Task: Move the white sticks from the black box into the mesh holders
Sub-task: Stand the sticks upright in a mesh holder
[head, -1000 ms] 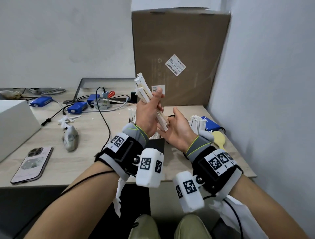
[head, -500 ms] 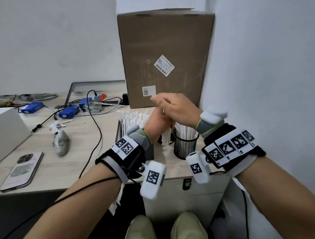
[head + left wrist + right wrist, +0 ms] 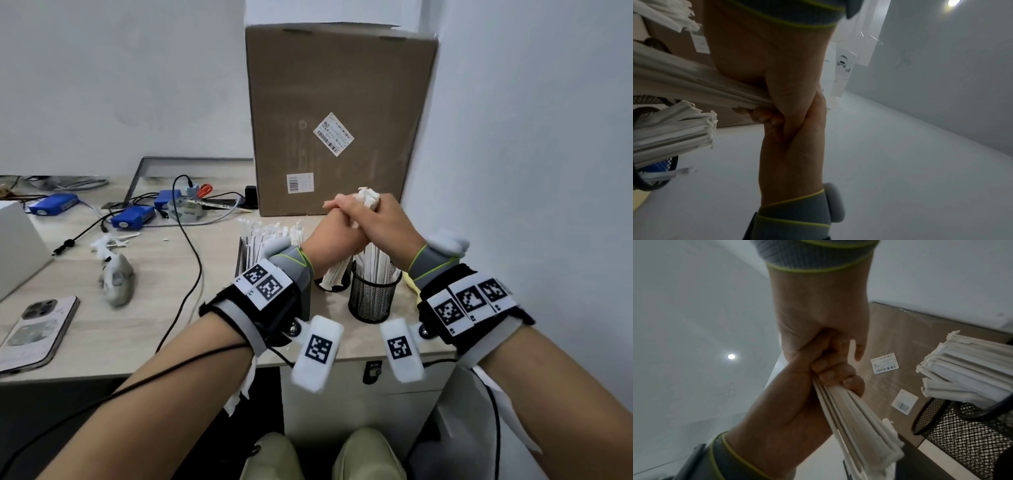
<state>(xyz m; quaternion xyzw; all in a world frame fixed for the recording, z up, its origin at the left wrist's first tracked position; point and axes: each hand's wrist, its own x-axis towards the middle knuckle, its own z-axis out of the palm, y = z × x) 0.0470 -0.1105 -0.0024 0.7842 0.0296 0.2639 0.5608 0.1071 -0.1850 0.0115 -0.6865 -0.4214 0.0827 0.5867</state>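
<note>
Head view — hands (image 3: 363,226) clasp white sticks (image 3: 367,198)

We list: tall cardboard box (image 3: 339,120) against the wall; phone (image 3: 34,334) at desk's near edge; three blue devices (image 3: 132,217) among cables.

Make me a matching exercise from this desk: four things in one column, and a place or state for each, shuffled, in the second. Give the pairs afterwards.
Things:
1. bundle of white sticks
2. phone
3. cardboard box
4. nearer mesh holder

Places or states:
A. standing in the corner against the wall
B. gripped by both hands together
C. lying flat at the desk's left front edge
D. upright on the desk, already holding white sticks

Pairs: 1-B, 2-C, 3-A, 4-D
</note>
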